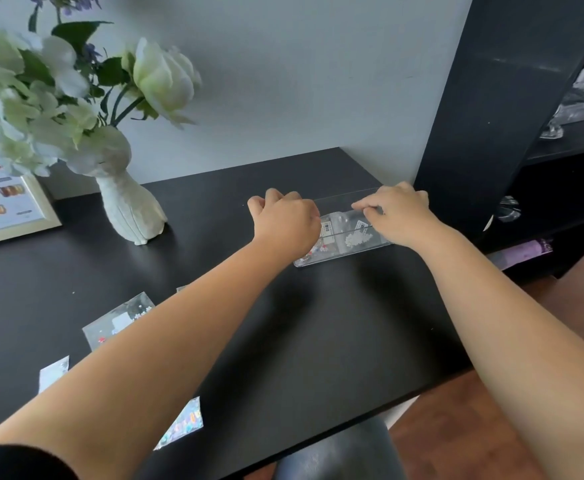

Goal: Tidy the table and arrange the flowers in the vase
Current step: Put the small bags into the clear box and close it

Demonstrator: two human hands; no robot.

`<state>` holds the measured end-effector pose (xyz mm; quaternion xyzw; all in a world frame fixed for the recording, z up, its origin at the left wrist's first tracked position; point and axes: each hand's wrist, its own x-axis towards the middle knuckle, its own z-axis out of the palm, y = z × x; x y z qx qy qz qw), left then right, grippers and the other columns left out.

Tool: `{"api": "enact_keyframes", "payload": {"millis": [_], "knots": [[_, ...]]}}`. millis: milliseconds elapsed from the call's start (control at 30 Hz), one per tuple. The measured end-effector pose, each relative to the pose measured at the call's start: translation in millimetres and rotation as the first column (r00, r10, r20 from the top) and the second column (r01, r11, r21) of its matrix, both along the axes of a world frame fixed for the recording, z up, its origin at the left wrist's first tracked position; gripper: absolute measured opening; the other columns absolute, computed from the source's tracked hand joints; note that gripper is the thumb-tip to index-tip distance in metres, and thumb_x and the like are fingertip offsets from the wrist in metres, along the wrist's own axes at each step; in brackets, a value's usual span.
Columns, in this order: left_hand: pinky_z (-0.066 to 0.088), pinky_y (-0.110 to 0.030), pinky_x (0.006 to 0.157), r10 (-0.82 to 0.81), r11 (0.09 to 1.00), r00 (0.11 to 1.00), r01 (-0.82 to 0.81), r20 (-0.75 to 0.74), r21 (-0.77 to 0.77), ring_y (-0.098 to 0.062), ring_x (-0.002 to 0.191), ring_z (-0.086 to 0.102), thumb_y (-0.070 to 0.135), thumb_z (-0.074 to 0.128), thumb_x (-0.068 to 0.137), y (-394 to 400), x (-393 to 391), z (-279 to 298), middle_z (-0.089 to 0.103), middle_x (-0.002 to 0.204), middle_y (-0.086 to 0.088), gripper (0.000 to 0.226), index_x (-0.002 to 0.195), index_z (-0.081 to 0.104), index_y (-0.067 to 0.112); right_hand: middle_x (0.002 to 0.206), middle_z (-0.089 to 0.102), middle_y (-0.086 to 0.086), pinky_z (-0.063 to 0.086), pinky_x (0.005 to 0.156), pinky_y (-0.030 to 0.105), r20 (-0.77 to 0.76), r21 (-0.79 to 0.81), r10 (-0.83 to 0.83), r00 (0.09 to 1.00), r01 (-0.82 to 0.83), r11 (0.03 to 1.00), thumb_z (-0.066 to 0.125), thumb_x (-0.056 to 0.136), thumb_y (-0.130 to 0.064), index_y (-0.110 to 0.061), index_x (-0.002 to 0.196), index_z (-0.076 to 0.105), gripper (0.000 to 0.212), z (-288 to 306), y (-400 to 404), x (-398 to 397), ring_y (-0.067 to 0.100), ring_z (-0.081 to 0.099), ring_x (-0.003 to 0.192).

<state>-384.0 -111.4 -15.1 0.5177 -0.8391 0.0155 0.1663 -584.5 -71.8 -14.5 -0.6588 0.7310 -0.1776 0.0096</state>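
A clear plastic box (pixel 344 249) with small sachets inside sits on the black table (pixel 318 323) near the back right corner. My left hand (pixel 285 218) grips its left end and my right hand (pixel 396 211) pinches its right upper edge. At the back left, a white vase (pixel 129 206) holds white flowers (pixel 160 76) with green leaves. Several small shiny sachets (pixel 119 322) lie loose on the table at the front left, partly hidden by my left forearm.
A framed picture of coloured samples (pixel 3 206) leans at the far left behind the vase. A black shelf unit (pixel 491 98) with glassware stands to the right. A dark stool (pixel 342 452) sits below the table's front edge.
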Motion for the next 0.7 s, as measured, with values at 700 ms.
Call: {"api": "enact_keyframes", "payload": {"millis": [700], "knots": [[0.042, -0.03, 0.102, -0.071, 0.92, 0.981, 0.135, -0.182, 0.368, -0.01, 0.119, 0.05, 0.046, 0.061, 0.091, 74, 251, 26, 0.054, 0.122, 0.014, 0.038, 0.128, 0.057, 0.043, 0.12, 0.052, -0.011, 0.034, 0.097, 0.033, 0.166, -0.181, 0.465, 0.87, -0.436, 0.881, 0.053, 0.092, -0.028, -0.036, 0.116, 0.064, 0.027, 8, 46, 160, 0.015, 0.038, 0.115]]}}
